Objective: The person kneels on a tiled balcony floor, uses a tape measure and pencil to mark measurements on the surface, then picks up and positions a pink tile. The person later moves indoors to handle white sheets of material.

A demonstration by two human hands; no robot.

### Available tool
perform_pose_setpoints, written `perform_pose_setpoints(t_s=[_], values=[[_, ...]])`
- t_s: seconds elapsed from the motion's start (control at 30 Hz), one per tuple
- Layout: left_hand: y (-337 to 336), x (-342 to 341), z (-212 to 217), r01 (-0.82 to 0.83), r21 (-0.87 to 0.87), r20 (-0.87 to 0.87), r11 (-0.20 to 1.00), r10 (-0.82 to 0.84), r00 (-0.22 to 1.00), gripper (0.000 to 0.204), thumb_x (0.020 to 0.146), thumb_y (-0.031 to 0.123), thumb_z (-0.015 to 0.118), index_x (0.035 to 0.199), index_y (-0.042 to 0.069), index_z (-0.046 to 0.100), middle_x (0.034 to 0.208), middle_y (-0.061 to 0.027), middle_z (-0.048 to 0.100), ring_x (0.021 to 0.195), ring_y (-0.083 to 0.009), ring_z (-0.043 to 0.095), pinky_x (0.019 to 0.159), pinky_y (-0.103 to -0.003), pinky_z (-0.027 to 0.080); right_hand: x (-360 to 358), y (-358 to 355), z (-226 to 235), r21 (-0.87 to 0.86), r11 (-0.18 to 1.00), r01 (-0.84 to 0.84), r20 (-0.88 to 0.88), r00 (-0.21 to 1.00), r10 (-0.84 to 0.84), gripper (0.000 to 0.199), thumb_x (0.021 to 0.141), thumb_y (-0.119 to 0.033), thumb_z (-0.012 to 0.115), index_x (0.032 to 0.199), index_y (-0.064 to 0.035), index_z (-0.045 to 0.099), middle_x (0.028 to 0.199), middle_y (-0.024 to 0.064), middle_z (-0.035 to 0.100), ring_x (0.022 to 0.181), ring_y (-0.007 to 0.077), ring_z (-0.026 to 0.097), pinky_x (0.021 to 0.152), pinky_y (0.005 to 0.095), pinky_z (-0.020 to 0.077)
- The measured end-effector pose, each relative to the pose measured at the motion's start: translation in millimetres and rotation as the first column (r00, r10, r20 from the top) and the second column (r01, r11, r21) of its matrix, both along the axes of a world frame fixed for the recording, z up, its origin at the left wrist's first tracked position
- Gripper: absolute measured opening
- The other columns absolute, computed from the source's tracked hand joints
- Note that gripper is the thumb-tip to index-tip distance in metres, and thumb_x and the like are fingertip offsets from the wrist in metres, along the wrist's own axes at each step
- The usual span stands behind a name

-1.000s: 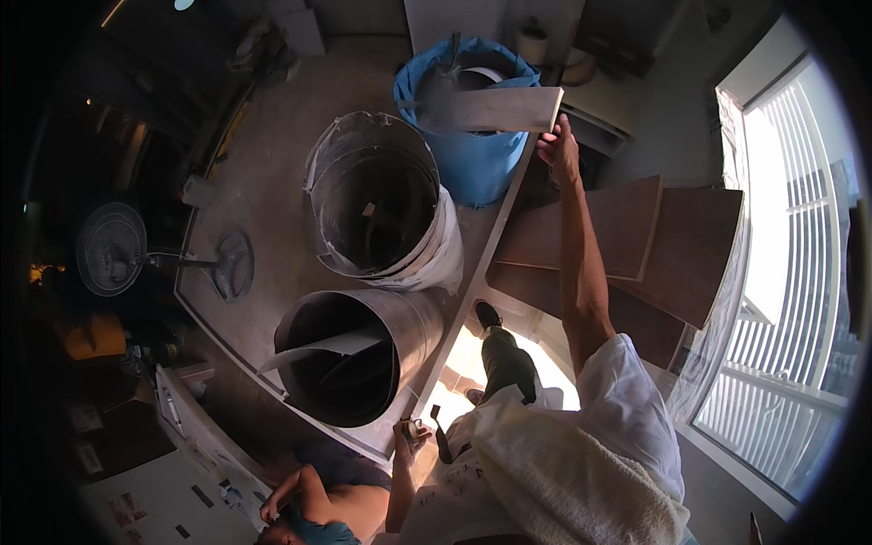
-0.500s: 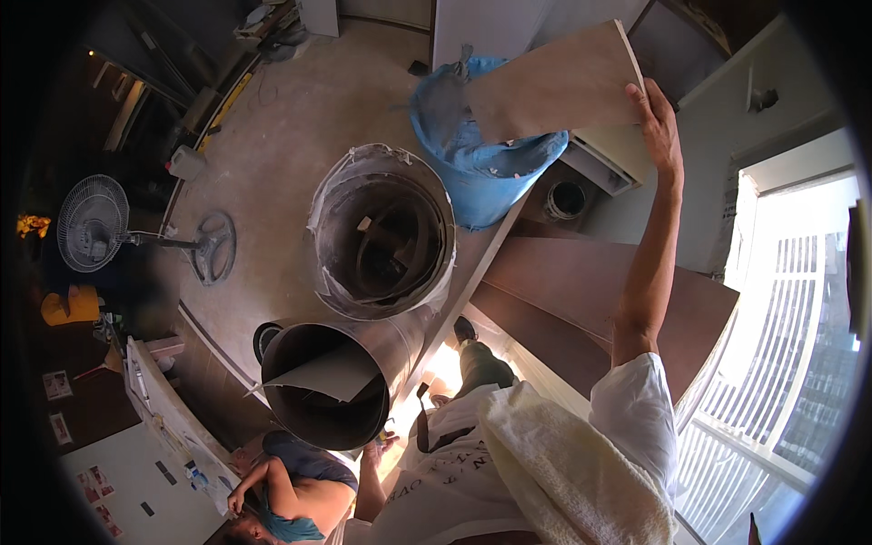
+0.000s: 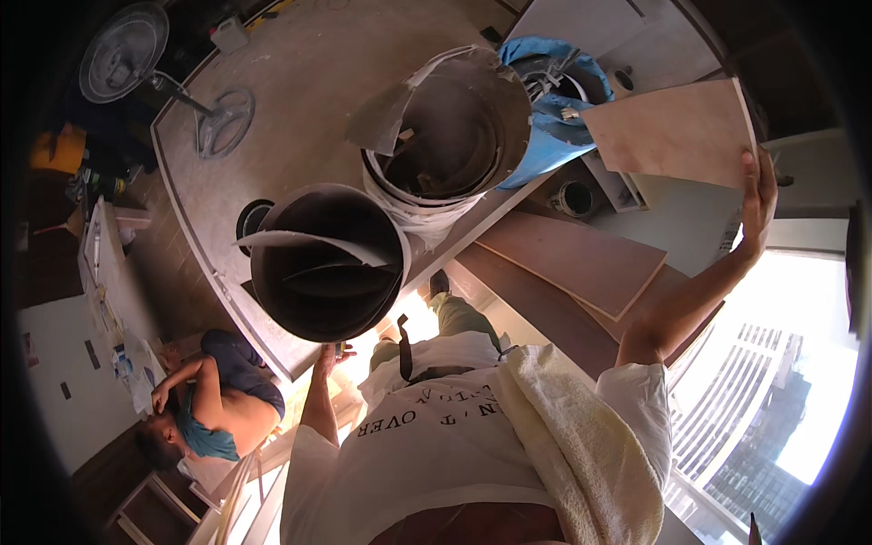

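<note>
My right hand (image 3: 761, 195) is stretched out at the far right, its fingers closed on the edge of a flat, pinkish-brown wooden board (image 3: 677, 132). The board's far end overlaps the rim of a bin lined with a blue bag (image 3: 545, 145). My left hand (image 3: 332, 356) is low, just below a wide roll of dark sheet material (image 3: 386, 263). Its fingers are curled round a small yellow-and-black thing (image 3: 343, 348), mostly hidden and too small to name. Behind that roll stands a second, pale-sided roll (image 3: 418, 213) with loose curled sheets inside.
Several brown boards (image 3: 581, 263) lie at mid right, close to a small bucket (image 3: 572, 198). A bright window (image 3: 754, 372) is at the right. At the lower left a person (image 3: 227, 400) sits bent over. A standing fan (image 3: 123, 54) is at the far left.
The whole view has shifted. My right hand and the board have moved right relative to the blue-lined bin, uncovering more of its contents. My left hand still holds the small thing beneath the roll.
</note>
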State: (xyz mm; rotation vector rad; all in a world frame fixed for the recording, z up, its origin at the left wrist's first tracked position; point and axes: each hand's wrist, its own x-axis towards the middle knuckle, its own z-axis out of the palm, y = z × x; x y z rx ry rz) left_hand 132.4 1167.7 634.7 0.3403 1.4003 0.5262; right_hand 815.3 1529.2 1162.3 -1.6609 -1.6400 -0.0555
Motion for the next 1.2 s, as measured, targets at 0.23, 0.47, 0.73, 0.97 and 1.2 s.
perform_pose_setpoints(t_s=[0.23,0.47,0.73,0.97,1.2], values=[[1,-18,-23,-0.17,-0.019,-0.265,0.985,0.159,0.951,0.075,0.077,0.047,0.072,0.125,-0.003,0.045,0.104,-0.013,0.058,0.092,-0.0202,0.062,0.072,-0.03,0.06,-82,-125,17,-0.054,0.975,0.216,0.109,0.972,-0.21,0.061,0.093,-0.052,0.048,0.123,0.0002,0.056,0.118,0.0187,0.058,0.108,0.0316,0.055,0.092,0.0417,0.0429],[-66,-62,-120,-0.366,0.188,-0.396,0.912,0.411,0.821,0.074,0.064,0.027,0.082,0.119,-0.006,0.046,0.1,-0.0146,0.062,0.085,-0.0199,0.063,0.071,-0.031,0.055,-199,-211,-74,-0.119,0.966,0.231,0.178,0.962,-0.208,0.06,0.093,-0.051,0.049,0.123,0.0015,0.055,0.115,0.0236,0.059,0.107,0.0351,0.058,0.09,0.042,0.048],[-100,-81,-255,-0.284,0.286,-0.767,0.915,0.396,0.505,0.064,0.062,0.027,0.08,0.11,-0.006,0.053,0.095,-0.0155,0.063,0.083,-0.0228,0.063,0.072,-0.033,0.053,-277,-273,-168,-0.428,0.901,0.069,0.287,0.956,0.064,0.058,0.094,-0.048,0.05,0.123,0.0024,0.055,0.113,0.0237,0.06,0.104,0.0351,0.059,0.087,0.0415,0.0476],[-58,-56,-196,-0.322,0.3,-0.481,0.898,0.434,0.762,0.028,0.073,0.021,0.071,0.089,0.0,0.061,0.084,-0.0103,0.064,0.076,-0.0151,0.061,0.071,-0.031,0.05,-293,-328,-251,-0.668,0.741,-0.068,0.208,0.939,0.274,0.055,0.095,-0.045,0.051,0.122,0.0032,0.054,0.111,0.0238,0.06,0.101,0.0351,0.059,0.085,0.041,0.0472],[-124,16,-134,-0.313,0.248,-0.303,0.917,0.38,0.874,0.031,0.072,0.03,0.067,0.08,0.001,0.061,0.074,-0.0096,0.058,0.065,-0.02,0.06,0.052,-0.034,0.055,-290,-401,-352,-0.761,0.643,-0.089,0.148,0.941,0.306,0.042,0.094,-0.041,0.053,0.104,-0.0002,0.053,0.096,0.022,0.06,0.084,0.0379,0.059,0.075,0.0461,0.045]])
